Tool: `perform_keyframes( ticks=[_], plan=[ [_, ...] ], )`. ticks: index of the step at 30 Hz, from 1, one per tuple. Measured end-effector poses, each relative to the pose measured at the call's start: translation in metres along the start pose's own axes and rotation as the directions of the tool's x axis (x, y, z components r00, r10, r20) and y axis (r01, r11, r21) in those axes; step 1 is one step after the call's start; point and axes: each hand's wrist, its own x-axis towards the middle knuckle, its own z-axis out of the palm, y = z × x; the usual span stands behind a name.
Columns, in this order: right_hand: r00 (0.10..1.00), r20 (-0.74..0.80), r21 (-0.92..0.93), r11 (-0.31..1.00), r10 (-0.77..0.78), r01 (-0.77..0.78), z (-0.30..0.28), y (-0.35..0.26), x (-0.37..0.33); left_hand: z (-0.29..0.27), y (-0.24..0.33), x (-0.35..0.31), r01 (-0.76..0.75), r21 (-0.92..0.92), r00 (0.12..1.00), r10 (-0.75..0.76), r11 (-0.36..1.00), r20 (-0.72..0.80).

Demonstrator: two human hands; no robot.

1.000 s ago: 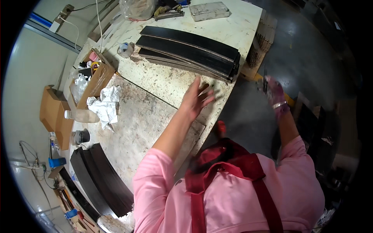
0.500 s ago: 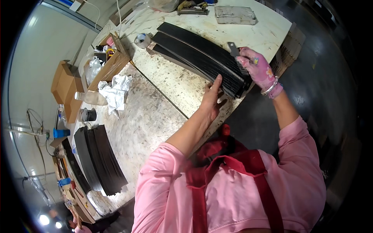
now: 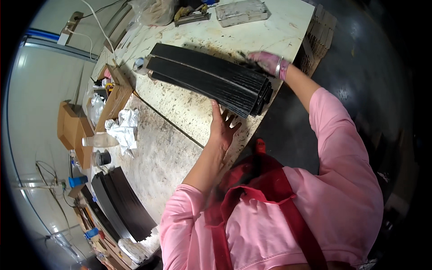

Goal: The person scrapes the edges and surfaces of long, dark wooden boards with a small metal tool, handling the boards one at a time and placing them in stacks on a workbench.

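A stack of long black strips (image 3: 202,74) lies across the worktable in two rows, their ends fanned in steps at the right. My bare left hand (image 3: 222,128) is at the stack's near edge, fingers spread and thumb tip touching the lowest strips. My right hand (image 3: 266,63), in a pink glove with a bracelet at the wrist, is just beyond the stack's right end, smeared by motion. From its fingers a dark, blurred flat metal blade (image 3: 244,56) sticks out to the left.
A second pile of black strips (image 3: 123,204) lies at the left. Near it are a jar (image 3: 103,157), a bottle (image 3: 99,140), white cloth (image 3: 123,130) and cardboard box (image 3: 74,130). A pale block (image 3: 241,12) sits at the back. The table's right edge (image 3: 299,45) drops to dark floor.
My right hand has swung off the stack's right end to its far side with the blade. My left hand's thumb has slid off the top to the near edge. The view has shifted.
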Motion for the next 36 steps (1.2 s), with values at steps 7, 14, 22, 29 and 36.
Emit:
perform_keyframes(
  ticks=[7,14,22,29,36],
  plan=[
    [0.924,-0.036,0.52,0.797,0.381,-0.308,0.052,0.017,-0.033,0.004,0.008,0.005,-0.002,-0.12,0.99,0.019,0.993,0.142],
    [0.957,-0.212,0.684,0.729,0.198,0.001,0.142,0.054,-0.089,-0.063,0.017,-0.037,0.001,-0.052,0.981,0.009,0.999,0.192],
    [0.882,-0.402,0.507,0.862,0.246,-0.009,0.219,0.076,-0.115,-0.139,0.043,-0.07,0.096,0.049,0.994,-0.099,0.994,0.054],
    [0.963,-0.266,0.567,0.816,0.05,0.114,0.184,0.055,-0.102,-0.111,0.041,-0.085,-0.46,0.517,0.801,0.589,0.722,-0.109],
    [0.987,-0.149,0.569,0.811,-0.06,0.135,0.221,-0.014,-0.096,-0.091,0.033,-0.083,-0.334,0.932,0.64,0.759,0.138,0.117]
  ],
)
